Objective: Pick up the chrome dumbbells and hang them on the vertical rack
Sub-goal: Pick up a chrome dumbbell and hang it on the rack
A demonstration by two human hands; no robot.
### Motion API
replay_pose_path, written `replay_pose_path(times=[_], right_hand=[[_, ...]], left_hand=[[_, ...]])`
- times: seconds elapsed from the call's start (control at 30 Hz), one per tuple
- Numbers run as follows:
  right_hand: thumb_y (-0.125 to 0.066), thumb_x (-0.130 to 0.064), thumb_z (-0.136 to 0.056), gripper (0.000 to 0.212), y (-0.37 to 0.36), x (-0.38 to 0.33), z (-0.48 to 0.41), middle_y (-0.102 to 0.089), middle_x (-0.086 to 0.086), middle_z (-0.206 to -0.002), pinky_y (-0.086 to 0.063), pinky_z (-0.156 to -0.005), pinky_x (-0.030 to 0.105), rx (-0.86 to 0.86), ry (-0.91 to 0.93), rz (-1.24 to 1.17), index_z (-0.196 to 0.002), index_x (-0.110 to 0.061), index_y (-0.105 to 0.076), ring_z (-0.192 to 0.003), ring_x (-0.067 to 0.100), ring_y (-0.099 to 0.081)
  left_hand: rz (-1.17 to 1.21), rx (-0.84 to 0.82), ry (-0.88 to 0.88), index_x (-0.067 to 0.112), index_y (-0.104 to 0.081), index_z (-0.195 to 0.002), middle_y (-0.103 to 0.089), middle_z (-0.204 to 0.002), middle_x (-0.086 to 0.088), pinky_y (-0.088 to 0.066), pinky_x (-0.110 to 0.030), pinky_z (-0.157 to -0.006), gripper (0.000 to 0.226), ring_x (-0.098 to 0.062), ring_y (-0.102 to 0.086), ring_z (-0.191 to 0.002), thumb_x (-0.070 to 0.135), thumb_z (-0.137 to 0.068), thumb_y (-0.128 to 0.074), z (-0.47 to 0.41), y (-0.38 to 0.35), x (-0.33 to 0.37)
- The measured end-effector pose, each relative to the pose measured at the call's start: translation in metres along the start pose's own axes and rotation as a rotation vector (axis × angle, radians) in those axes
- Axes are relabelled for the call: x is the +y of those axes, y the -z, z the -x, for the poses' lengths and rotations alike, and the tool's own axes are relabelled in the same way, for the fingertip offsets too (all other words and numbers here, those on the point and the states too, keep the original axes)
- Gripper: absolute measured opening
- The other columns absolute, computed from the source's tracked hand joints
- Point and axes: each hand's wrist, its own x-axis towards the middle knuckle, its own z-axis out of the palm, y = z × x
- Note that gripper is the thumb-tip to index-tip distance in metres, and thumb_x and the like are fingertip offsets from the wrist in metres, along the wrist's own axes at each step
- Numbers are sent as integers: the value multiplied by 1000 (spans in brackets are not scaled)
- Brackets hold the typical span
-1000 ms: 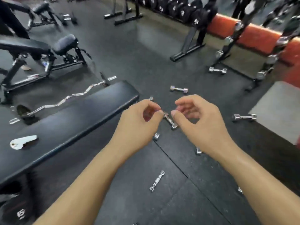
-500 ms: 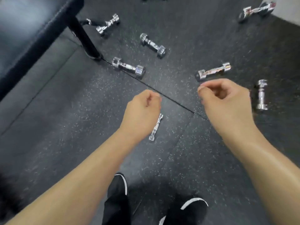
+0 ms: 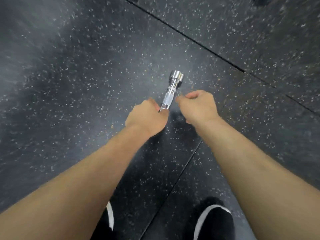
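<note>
Reaching down to a dumbbell [image 3: 170,94] lying on the floor [image 3: 69,84], long axis running away from the body. Left hand [image 3: 147,115] curling over its near end, apparently touching; whether gripping, cannot tell. Right hand [image 3: 199,106] hovering just right of the handle, fingers loosely curled, holding nothing. Left hand nearer.

left hand [image 3: 147,116] now touching chrome dumbbell [image 3: 170,94]

chrome dumbbell [image 3: 170,94] | lying on speckled floor | near end hidden | far head visible
</note>
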Motion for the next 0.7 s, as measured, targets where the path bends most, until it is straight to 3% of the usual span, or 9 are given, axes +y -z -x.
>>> replay_pose_path(times=[0.1,0.2,0.37,0.47,0.6,0.7], right_hand=[[-75,-41,-80,23,-18,10,-26,-74,3,-95,-61,-90,52,-40,-56,-41,-88,-24,-62,-96,33,-74],[-77,-39,-81,23,-30,10,-41,-76,0,-88,-62,-88,50,-75,-56,-105,-94,-24,-67,-88,24,-75],[-79,-26,-88,22,-39,2,-49,-78,2,-92,-63,-88,49,-89,-105,-239,-107,-19,-72,-88,23,-77],[-72,-17,-97,4,-29,-13,-38,-77,8,-95,-65,-84,45,-110,-163,-321,-95,-18,-69,-82,20,-73],[-72,-15,-98,6,13,-57,3,-74,6,-85,-66,-74,34,-115,-201,-511,-100,-11,-67,-71,17,-72],[-75,-13,-95,28,62,-105,51,-77,9,-90,-66,-67,33,-93,-155,-662,-119,-8,-64,-76,21,-77]], left_hand=[[-98,-23,-21,21,-57,-121,-72,-104,-4,-57,-43,-89,40,-31,-68,-101,48,-93,-63,-23,-19,1],[-181,-12,-38,19,-56,-122,-72,-105,-6,-55,-40,-78,39,-33,-68,-98,43,-93,-67,-38,-26,6],[-277,-83,-108,18,-55,-124,-72,-108,-6,-57,-44,-86,31,-34,-68,-100,27,-95,-62,-44,-21,9],[-315,-91,-142,15,-59,-116,-73,-104,-9,-54,-41,-82,21,-35,-68,-99,24,-97,-56,-31,-1,17],[-341,-27,-261,13,-59,-108,-69,-103,-13,-43,-35,-73,12,-39,-64,-94,17,-97,-55,14,53,51],[-290,-6,-363,15,-54,-96,-66,-93,-11,-38,-34,-68,2,-36,-58,-84,15,-98,-56,67,105,93]])
